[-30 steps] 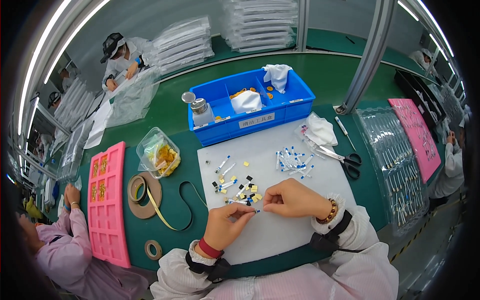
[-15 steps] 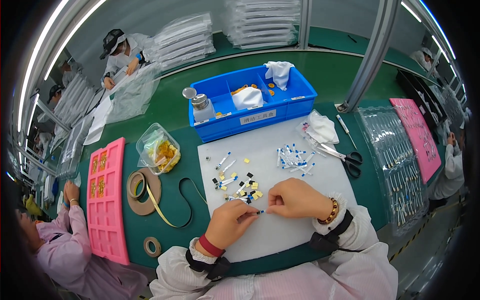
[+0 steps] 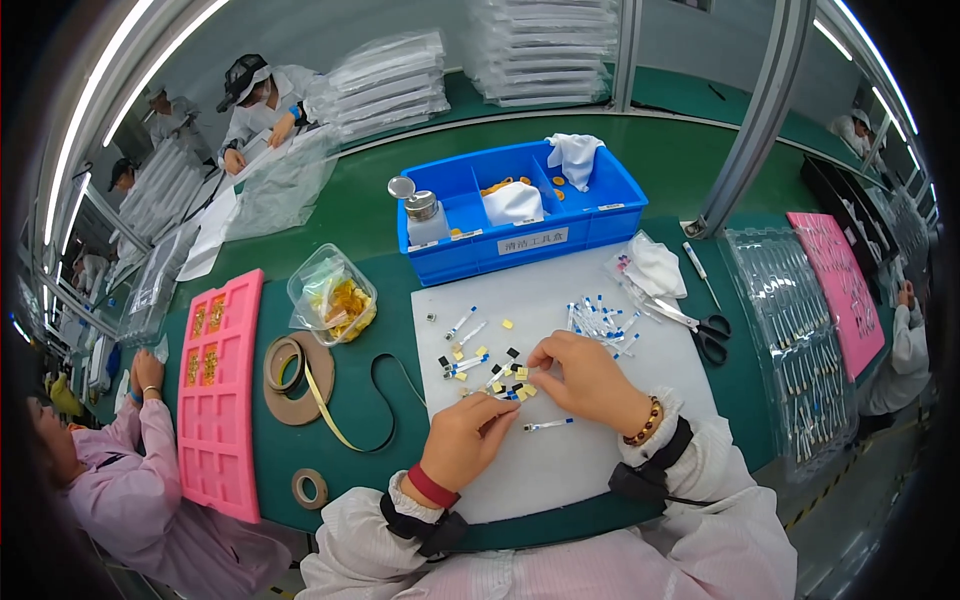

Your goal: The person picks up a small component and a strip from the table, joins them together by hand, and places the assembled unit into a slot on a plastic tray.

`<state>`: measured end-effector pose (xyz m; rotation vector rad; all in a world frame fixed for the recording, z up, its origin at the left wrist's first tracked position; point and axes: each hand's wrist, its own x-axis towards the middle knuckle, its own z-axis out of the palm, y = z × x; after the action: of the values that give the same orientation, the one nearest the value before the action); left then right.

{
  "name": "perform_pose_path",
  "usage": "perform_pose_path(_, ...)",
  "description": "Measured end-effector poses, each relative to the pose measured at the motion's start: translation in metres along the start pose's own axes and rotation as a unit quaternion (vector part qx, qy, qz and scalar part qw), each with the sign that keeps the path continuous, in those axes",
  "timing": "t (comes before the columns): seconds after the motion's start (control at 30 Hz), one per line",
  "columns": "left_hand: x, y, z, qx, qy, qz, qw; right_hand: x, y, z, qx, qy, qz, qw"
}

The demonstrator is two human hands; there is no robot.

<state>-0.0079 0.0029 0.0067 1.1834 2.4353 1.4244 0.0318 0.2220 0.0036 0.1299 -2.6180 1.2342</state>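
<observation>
On the white work mat (image 3: 470,500), my left hand (image 3: 462,445) is closed at the near edge of a loose pile of small parts; what its fingertips hold is hidden. My right hand (image 3: 592,375) reaches over the pile's right side, thumb and forefinger slightly apart beside small yellow pieces (image 3: 521,374). Below its fingers lies a single short ribbon strip with a blue end (image 3: 549,425), touched by neither hand. Black pieces and more ribbon strips (image 3: 465,364) are mixed into the pile. A heap of blue-ended strips (image 3: 596,318) lies beyond my right hand.
A blue divided bin (image 3: 530,258) stands behind the mat. Scissors (image 3: 710,335), a screwdriver (image 3: 702,275) and a clear strip-filled tray (image 3: 790,340) lie right. Tape rolls (image 3: 300,380), a plastic tub (image 3: 335,295) and a pink tray (image 3: 220,430) lie left, near a co-worker (image 3: 130,470).
My hands have moved apart, the right one forward to the pile. The ribbon strip formerly between their fingertips now lies on the mat. The view has shifted slightly.
</observation>
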Motion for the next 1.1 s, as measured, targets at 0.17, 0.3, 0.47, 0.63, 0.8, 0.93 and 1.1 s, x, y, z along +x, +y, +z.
perform_pose_path(0.17, 0.001, 0.000, 0.000, 0.000, -0.008, -0.005, 1.000, 0.004, 0.000, 0.011, -0.024, 0.004, 0.034, 0.999)
perform_pose_path(0.3, 0.002, -0.001, 0.001, -0.005, -0.005, -0.011, 1.000, 0.005, -0.004, 0.011, -0.042, -0.009, 0.050, 0.998)
perform_pose_path(0.47, 0.008, 0.001, 0.003, -0.018, -0.011, -0.025, 0.999, 0.002, -0.005, 0.008, -0.054, -0.010, 0.038, 0.998)
perform_pose_path(0.63, 0.023, -0.010, 0.001, -0.051, -0.001, -0.057, 0.997, 0.003, 0.001, 0.012, -0.065, -0.011, 0.022, 0.998)
perform_pose_path(0.8, 0.020, -0.014, 0.005, -0.110, 0.016, -0.102, 0.989, 0.002, 0.002, 0.011, -0.047, 0.001, -0.015, 0.999)
perform_pose_path(0.93, 0.022, -0.011, 0.006, -0.122, 0.015, -0.102, 0.987, 0.000, 0.005, 0.007, -0.043, 0.003, -0.021, 0.999)
perform_pose_path(1.1, 0.019, -0.012, 0.006, -0.137, 0.017, -0.115, 0.984, 0.001, 0.001, 0.004, 0.002, 0.009, -0.035, 0.999)
